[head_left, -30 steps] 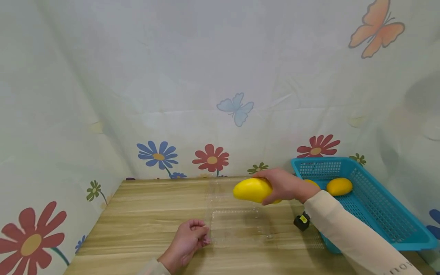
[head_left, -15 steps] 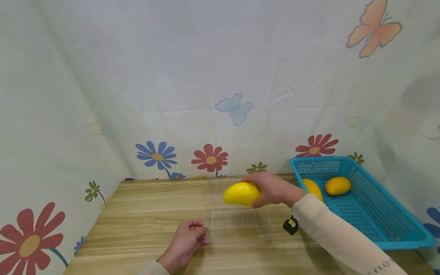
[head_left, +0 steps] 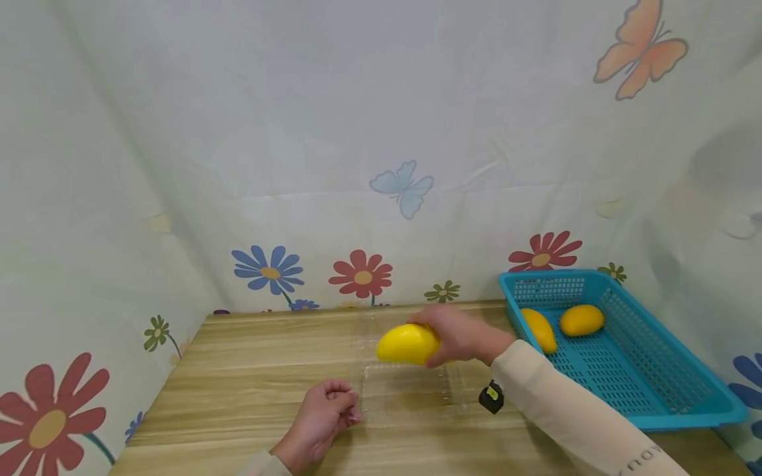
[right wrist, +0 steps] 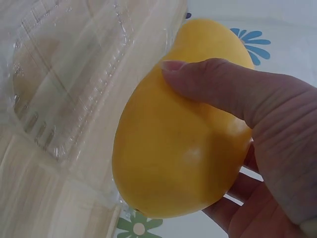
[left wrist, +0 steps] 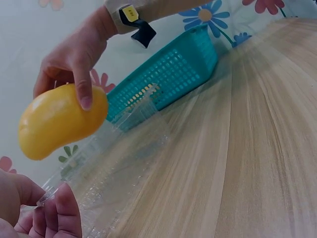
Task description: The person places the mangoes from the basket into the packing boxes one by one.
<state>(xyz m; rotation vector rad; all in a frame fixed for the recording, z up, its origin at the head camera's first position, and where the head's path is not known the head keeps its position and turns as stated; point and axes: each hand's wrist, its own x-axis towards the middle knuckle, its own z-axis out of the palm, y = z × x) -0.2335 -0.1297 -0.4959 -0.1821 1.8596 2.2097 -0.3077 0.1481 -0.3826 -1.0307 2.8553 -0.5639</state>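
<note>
My right hand [head_left: 455, 334] grips a smooth yellow mango [head_left: 406, 344], its thumb across one side and its fingers round the other. The fruit is held above a clear plastic clamshell box [head_left: 405, 393] that lies opened out on the table. At the box's left edge my left hand [head_left: 327, 413] pinches the thin plastic rim between thumb and fingers, as the left wrist view shows. In the right wrist view the mango [right wrist: 178, 134] fills the middle, with the clear box [right wrist: 64, 74] beyond it.
A blue perforated basket [head_left: 673, 357] stands on the right side of the wooden table [head_left: 256, 357]. Two more mangoes, one by the basket's left wall [head_left: 538, 330] and another farther back [head_left: 582, 320], lie inside. Patterned cloth [head_left: 297, 198] hangs behind the table.
My right hand has carried the mango left and slightly down, over the clear box. The left hand keeps its pinch on the rim. More of the basket's left mango now shows.
</note>
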